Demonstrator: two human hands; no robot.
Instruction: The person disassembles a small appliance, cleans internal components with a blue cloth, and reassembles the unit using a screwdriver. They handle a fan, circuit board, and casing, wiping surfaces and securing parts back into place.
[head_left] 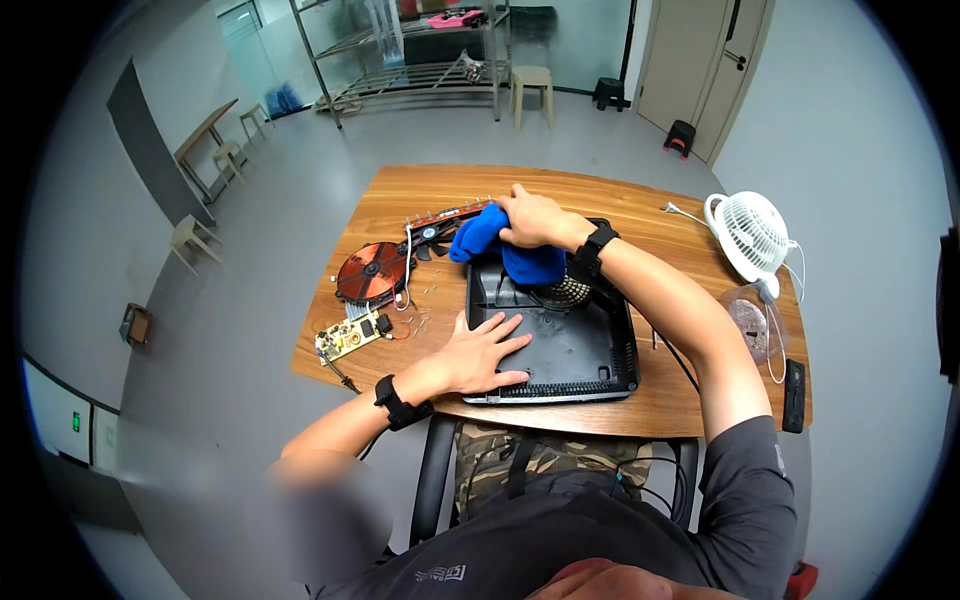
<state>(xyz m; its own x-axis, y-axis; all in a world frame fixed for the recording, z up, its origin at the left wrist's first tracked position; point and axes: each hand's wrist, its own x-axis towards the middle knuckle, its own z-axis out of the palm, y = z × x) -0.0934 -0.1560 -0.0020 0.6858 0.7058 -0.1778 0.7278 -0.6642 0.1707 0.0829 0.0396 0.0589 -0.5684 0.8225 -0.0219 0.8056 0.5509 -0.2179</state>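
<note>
My left hand point(478, 355) lies with fingers spread on the lower-left part of a black plastic housing point(575, 360) with vented edges. At the housing's back, my right hand point(532, 215) has its fingers closed on a crumpled blue cloth point(532, 260). The cloth covers part of the housing, beside a round perforated grille point(564, 294). Left of the housing lie a copper coil disc point(370, 270), a small black fan point(430, 250) and a yellow circuit board point(345, 338) with wires and loose screws.
On the wooden table point(390, 180) are a long red board point(450, 212), a white fan point(748, 235), a clear round item point(748, 328) and a black bar point(795, 395). Beyond stand metal shelving point(400, 80), stools point(531, 80) and a door point(700, 70).
</note>
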